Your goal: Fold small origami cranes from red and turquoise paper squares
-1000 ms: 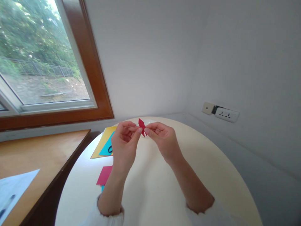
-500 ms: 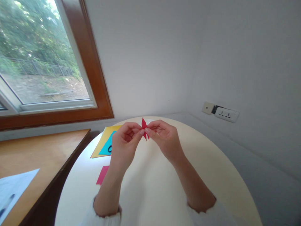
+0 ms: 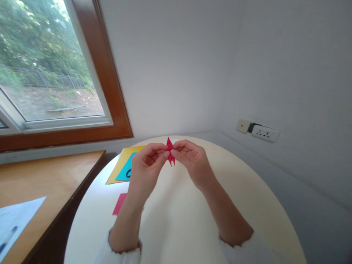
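Observation:
A small red folded paper piece (image 3: 171,157) is held up over the far half of the round table, one point upward and narrow points hanging below. My left hand (image 3: 147,165) pinches its left side between thumb and fingertips. On the opposite side, my right hand (image 3: 194,161) grips it the same way, the two thumbs almost meeting at its middle. The fingertips hide part of the folds. Under and beyond my left hand lie a yellow sheet (image 3: 117,170) and a blue sheet (image 3: 123,175) with a black ring-shaped item (image 3: 128,173) on it.
A dark pink paper piece (image 3: 120,204) lies on the white round table (image 3: 181,227), partly behind my left forearm. A wooden desk (image 3: 55,172) at left bears a white paper (image 3: 22,216) and a pen (image 3: 9,236). Walls, a window and a socket (image 3: 265,133) surround the table.
The red paper piece has turned slightly, and its lower points show more between my thumbs. Both hands keep their pinch and have barely moved.

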